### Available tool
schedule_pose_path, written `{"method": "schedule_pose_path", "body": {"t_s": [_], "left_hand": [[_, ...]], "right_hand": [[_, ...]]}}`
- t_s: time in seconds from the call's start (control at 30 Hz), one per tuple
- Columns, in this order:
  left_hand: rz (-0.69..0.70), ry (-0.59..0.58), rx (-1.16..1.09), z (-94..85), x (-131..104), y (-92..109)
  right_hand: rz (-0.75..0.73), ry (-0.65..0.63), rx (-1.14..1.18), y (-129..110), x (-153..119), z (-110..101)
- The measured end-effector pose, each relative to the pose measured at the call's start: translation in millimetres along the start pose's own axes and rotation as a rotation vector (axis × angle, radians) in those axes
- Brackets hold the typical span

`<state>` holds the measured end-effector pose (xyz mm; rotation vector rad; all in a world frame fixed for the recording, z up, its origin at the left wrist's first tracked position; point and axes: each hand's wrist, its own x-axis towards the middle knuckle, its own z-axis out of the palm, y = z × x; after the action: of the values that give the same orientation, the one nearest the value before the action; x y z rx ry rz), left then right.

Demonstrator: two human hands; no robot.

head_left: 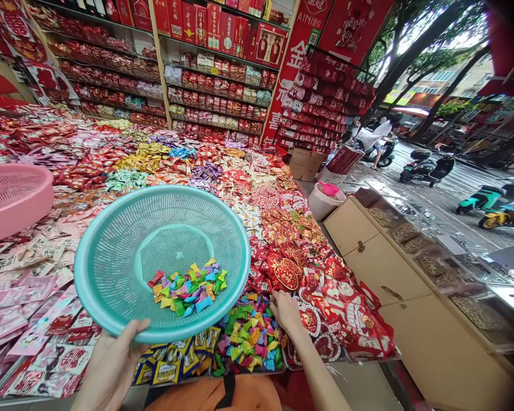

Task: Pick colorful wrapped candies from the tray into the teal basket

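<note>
Sweets [253,338] in green, yellow, pink and blue wrappers lie heaped off the near right rim of a teal basket [171,245] at a shop display crowded with packets. The right hand [286,311], by far the nearer of the two, reaches down at the heap's far right corner, so that most of the pile spreads leftward and back toward the wearer from its fingertips. Those fingers are bent and bunched together, their tips among the wrappers; whether they pinch anything cannot be told. The heap, about as deep as it is broad, shows no clear long axis, and its pieces point every way. The left hand [115,359] grips the basket by its near left rim, thumb over the lip, the other fingers hidden beneath. Inside the basket, a smaller cluster [192,288] of similar pieces sits on the near side. Navy-and-yellow packets [171,368] lie just nearer the wearer than the basket, red packets [286,271] to its right.
</note>
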<state>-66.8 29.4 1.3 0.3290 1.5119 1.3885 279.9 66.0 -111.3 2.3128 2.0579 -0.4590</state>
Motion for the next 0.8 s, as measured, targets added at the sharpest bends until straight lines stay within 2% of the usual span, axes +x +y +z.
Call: {"method": "schedule_pose_path", "body": {"t_s": [0.1, 0.2, 0.3, 0.37, 0.43, 0.53, 0.63, 0.7, 0.8], "left_hand": [[0.0, 0.002, 0.002, -1.5, 0.8, -2.3], [0.018, 0.0, 0.009, -1.1, 1.0, -4.3], [0.017, 0.001, 0.01, 1.9, 0.2, -4.8], [-0.001, 0.003, 0.005, 4.6, -1.3, -4.2], [-0.019, 0.007, 0.001, 6.9, -3.6, -3.2], [-0.036, 0.013, -0.003, 8.4, -7.1, -2.8], [-0.025, 0.013, -0.001, 7.4, -8.2, -4.5], [-0.015, 0.007, 0.011, 6.0, -7.5, -5.5], [0.003, -0.002, 0.022, 4.5, -5.7, -4.0]], "right_hand": [[0.018, 0.055, 0.025, -2.8, -10.1, -22.3], [-0.019, 0.135, 0.149, -7.9, -21.6, -58.5], [-0.147, 0.207, 0.358, -22.8, -29.4, -94.0], [-0.245, 0.22, 0.464, -41.3, -31.5, -107.2], [-0.328, 0.217, 0.515, -65.9, -32.1, -108.1], [-0.433, 0.179, 0.558, -104.6, -33.2, -93.0], [-0.512, 0.145, 0.6, -125.9, -34.8, -78.3], [-0.517, 0.17, 0.636, -121.8, -33.6, -76.8], [-0.423, 0.261, 0.686, -88.6, -25.9, -81.3]]}}
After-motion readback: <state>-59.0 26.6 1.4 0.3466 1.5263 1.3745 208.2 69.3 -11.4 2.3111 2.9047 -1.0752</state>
